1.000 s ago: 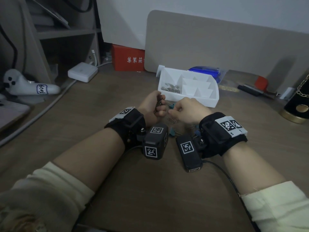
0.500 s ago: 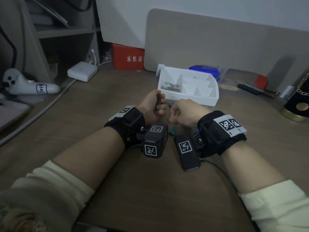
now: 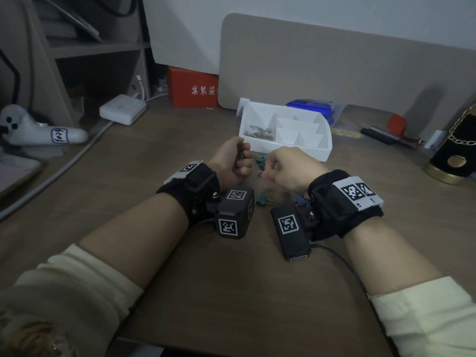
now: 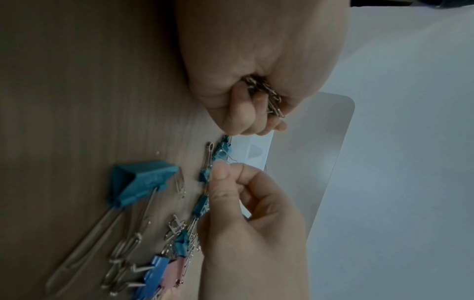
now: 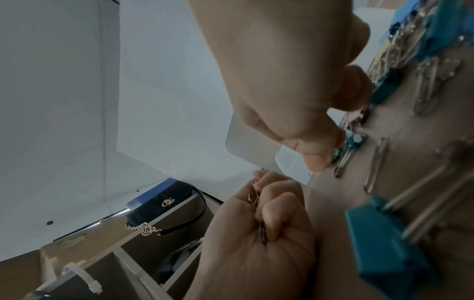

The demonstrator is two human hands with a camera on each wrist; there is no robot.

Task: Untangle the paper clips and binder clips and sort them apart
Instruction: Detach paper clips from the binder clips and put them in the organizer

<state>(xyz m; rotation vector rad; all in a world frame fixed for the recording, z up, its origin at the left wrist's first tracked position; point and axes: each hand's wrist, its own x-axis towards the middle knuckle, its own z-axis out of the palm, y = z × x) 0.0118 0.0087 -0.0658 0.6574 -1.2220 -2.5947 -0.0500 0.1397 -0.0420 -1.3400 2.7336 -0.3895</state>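
My left hand [image 3: 238,163] is a fist on the table and grips a bunch of silver paper clips [image 4: 266,93]. Just to its right, my right hand [image 3: 270,171] has its thumb and forefinger pinched on a thin paper clip at the top of the tangled pile [image 4: 179,239]. Small teal binder clips [image 4: 202,205] lie right against those fingertips [image 5: 318,158]. A large teal binder clip [image 4: 143,180] lies nearer the wrists, with blue [image 4: 156,270] and pink ones beside loose clips. One loose paper clip [image 3: 260,172] lies between the hands.
A white divided tray [image 3: 304,153] stands just behind the hands, with paper clips [image 3: 258,131] in its left compartment. A red box [image 3: 193,91], a white adapter [image 3: 122,109] with its cable and a black-and-gold tin [image 3: 456,161] ring the desk.
Both hands stay close together in front of the tray. The right hand's fingers have shifted slightly over the pile; the left hand keeps its grip on the bunch.
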